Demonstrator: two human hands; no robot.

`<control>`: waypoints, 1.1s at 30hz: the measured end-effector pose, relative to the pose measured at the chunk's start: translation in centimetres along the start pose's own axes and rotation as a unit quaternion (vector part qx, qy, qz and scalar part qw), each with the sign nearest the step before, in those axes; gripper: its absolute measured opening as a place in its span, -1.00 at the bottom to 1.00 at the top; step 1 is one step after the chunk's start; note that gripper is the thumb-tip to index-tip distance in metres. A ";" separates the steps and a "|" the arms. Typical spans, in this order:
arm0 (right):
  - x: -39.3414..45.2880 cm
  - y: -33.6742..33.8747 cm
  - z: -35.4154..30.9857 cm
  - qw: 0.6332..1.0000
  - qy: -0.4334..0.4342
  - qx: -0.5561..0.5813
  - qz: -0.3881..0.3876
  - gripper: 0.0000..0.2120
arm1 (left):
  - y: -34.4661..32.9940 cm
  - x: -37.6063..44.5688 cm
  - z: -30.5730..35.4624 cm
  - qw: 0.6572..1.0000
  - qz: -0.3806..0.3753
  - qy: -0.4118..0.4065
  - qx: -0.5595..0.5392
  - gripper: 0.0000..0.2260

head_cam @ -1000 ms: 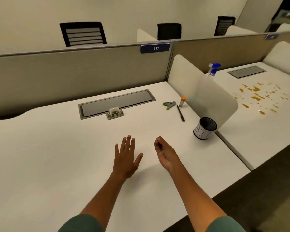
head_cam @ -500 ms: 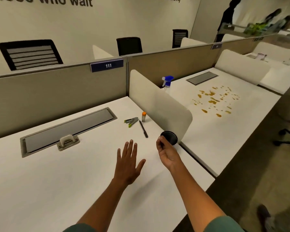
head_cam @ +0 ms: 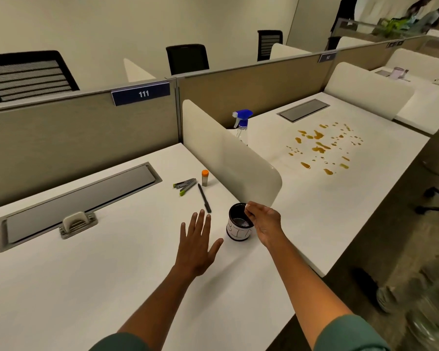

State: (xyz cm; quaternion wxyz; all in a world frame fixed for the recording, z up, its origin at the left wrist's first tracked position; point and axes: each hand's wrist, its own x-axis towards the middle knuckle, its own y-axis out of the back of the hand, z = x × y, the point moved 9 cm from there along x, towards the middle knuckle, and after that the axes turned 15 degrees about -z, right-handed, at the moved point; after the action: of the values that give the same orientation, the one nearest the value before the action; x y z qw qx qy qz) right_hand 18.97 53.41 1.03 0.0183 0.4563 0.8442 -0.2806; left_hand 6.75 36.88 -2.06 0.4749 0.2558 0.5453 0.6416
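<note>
Nearest the front edge of the white bench [head_cam: 86, 287], two bare forearms in green sleeves reach out. The left hand [head_cam: 197, 245] is flat, palm down, fingers straight and spread, thumb out to the side, holding nothing; I cannot tell whether it rests on the surface or floats just above it. Just beside it, by the bench's right edge, stands a short black pot [head_cam: 237, 233] with a white label. It is upright with its long axis vertical and its open mouth facing up. The right hand [head_cam: 264, 221] is over the pot's far rim, its grip narrow: thumb and fingertips pinch a small pale bit [head_cam: 247, 205], too small to identify, held above the opening.

Further in lies a black pen [head_cam: 204, 198], its length running from far to near. Beyond that are a grey stapler [head_cam: 185, 185] with green ends and an orange-capped tube [head_cam: 205, 177] standing on end. The rounded white divider [head_cam: 228, 158] rises along the right edge. At its far end is a spray bottle [head_cam: 243, 122] with a blue trigger head, and the neighbouring bench has brown spill spots [head_cam: 322, 148]. A grey hatch [head_cam: 79, 196] is set toward the back edge, under a panel marked 111 [head_cam: 141, 93]
</note>
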 end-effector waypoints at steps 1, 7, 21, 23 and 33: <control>0.4 0.3 -0.1 0.999 0.004 -0.041 0.006 -0.88 | -0.2 0.1 -0.1 1.000 -0.002 0.002 0.001 -0.21; 2.1 -0.5 -2.1 0.888 0.052 -0.457 0.020 -0.90 | -0.2 0.3 -0.8 1.000 -0.005 0.018 -0.003 -0.19; 2.8 -4.3 -1.2 0.715 0.098 -0.690 -0.048 -0.86 | 0.2 -0.8 -3.0 0.999 -0.003 0.045 -0.003 -0.22; 2.7 -4.2 -0.9 0.711 0.098 -0.695 -0.048 -0.83 | 0.5 -1.0 -3.2 0.999 0.000 0.045 -0.004 -0.22; -2.1 -9.0 -0.2 0.742 0.254 -0.616 -0.077 -0.84 | 1.2 -4.8 -6.2 0.998 0.008 0.067 -0.004 -0.22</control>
State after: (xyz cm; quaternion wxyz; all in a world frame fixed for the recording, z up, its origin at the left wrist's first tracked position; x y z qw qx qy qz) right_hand 13.25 48.07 5.97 0.0582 0.3333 0.8391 0.4260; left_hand 3.17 29.82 -1.73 0.4330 0.2149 0.5714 0.6632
